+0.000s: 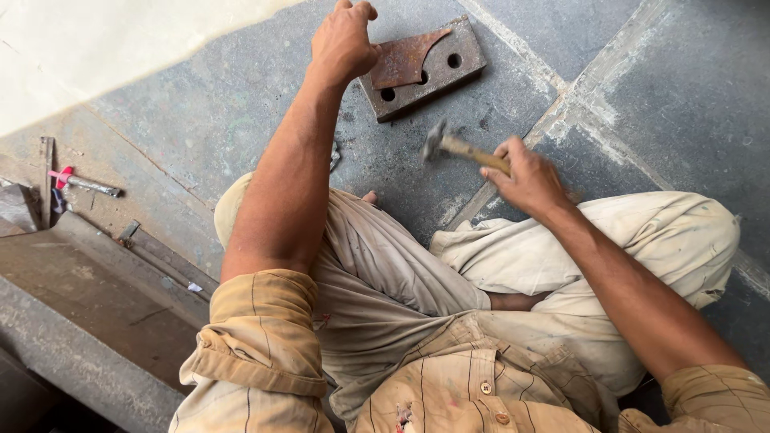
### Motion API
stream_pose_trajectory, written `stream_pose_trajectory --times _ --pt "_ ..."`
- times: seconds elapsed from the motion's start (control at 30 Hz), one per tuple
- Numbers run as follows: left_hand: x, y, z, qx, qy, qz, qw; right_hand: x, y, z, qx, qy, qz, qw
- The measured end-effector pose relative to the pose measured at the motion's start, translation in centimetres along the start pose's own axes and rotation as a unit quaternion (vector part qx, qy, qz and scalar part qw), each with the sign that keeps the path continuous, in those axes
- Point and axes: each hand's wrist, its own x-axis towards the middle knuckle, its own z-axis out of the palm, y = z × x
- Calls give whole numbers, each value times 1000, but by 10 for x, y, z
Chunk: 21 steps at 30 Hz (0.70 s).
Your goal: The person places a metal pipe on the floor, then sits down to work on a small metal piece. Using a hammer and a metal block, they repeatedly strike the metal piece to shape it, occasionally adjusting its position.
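We sit cross-legged on the stone floor (200, 120), our tan shirt (449, 393) and pale trousers (561, 248) nearest. Our right hand (525, 178) is closed around the wooden handle of a hammer (453, 146), its blurred head raised just above the floor. Farther out, our left hand (343, 40) is curled shut on the edge of a rusty curved blade (405, 58), which lies on a thick metal block (425, 70) with round holes. A small tool (84, 184) lies far left.
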Motion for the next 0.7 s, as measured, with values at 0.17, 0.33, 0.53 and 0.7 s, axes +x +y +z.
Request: stream_pose_trajectory --times 0.17,0.33,0.53,0.7 --pt "-9 3 7 29 -60 36 997 -14 -16 -35 299 197 -293 887" --pt "-6 4 11 26 -63 29 997 -14 -17 -57 401 255 -326 817" --pt "5 -7 16 -63 -32 49 996 -2 -2 -18 357 203 -169 896" --pt "13 2 3 -305 -82 2 949 5 13 -15 393 202 -175 880"
